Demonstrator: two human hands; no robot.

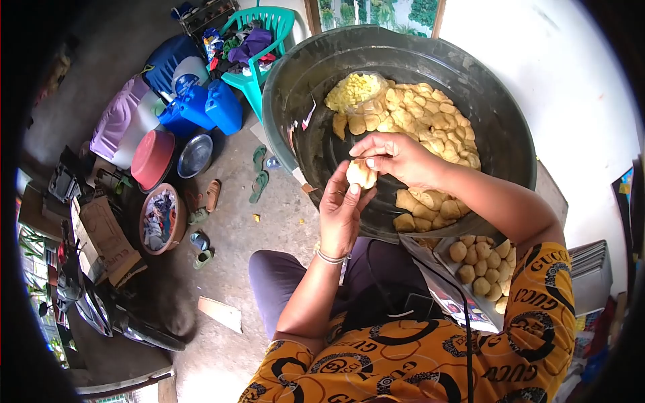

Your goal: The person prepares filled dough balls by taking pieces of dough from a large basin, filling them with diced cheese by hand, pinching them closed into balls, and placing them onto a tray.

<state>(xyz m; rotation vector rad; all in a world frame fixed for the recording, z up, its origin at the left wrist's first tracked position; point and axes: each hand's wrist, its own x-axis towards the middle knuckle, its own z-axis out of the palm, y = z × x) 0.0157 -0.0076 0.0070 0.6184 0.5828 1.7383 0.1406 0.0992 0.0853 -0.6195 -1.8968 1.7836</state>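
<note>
A small piece of pale yellow dough [361, 174] sits in the curled fingers of my left hand [340, 209], thumb pressed against its lower side. My right hand [406, 160] comes in from the right, its thumb and fingertips closed at the dough's upper edge. Both hands are over the near part of a large dark tub [295, 87]. Many flattened dough pieces [430, 124] cover the tub's right side. Behind them stands a clear container of yellow crumbly bits [356, 91]. Round dough balls [487, 269] rest in a tray by my right elbow.
A green chair [275, 23] with clothes stands behind the tub on the left. Blue jugs [222, 107], a red basin [152, 160], a laundry basket [176, 238] and sandals [259, 187] are on the floor. Metal trays [591, 272] are stacked at the right.
</note>
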